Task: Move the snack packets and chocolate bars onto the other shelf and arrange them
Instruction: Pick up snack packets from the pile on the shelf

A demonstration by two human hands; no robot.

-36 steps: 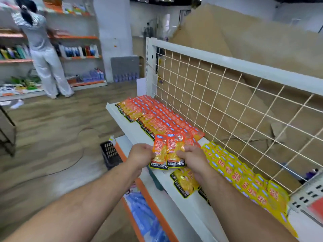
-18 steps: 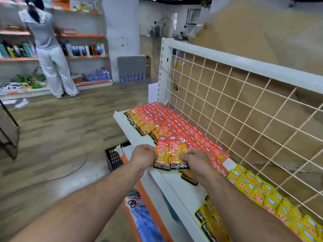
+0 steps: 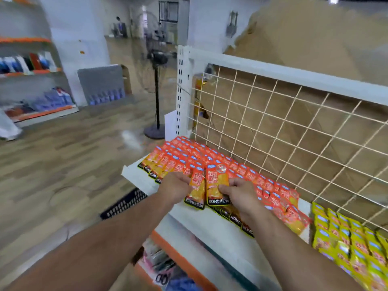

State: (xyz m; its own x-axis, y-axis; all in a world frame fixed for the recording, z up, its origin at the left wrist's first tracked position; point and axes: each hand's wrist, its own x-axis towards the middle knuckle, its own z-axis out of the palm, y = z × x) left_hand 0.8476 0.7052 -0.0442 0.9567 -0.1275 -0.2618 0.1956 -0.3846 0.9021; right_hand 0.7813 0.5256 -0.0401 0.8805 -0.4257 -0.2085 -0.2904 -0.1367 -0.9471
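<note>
Sachets, two of them, orange up top, yellow below, black KONCHEW band along the bottom. Left hand (image 3: 175, 185) pinches the left sachet (image 3: 197, 191), right hand (image 3: 238, 191) pinches the right sachet (image 3: 216, 182), side by side over the near edge of the white shelf (image 3: 134, 175), just in front of the overlapping orange row (image 3: 210, 156).

Two orange KONCHEW packets (image 3: 216, 183) upright, side by side, centre frame; orange packet rows (image 3: 210, 158) overlapping on white shelf (image 3: 132, 176); yellow packets (image 3: 346, 244) lower right.

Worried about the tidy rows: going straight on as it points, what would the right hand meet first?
Likely the orange packet rows just beyond the packet the right hand holds; depth is unclear.
</note>
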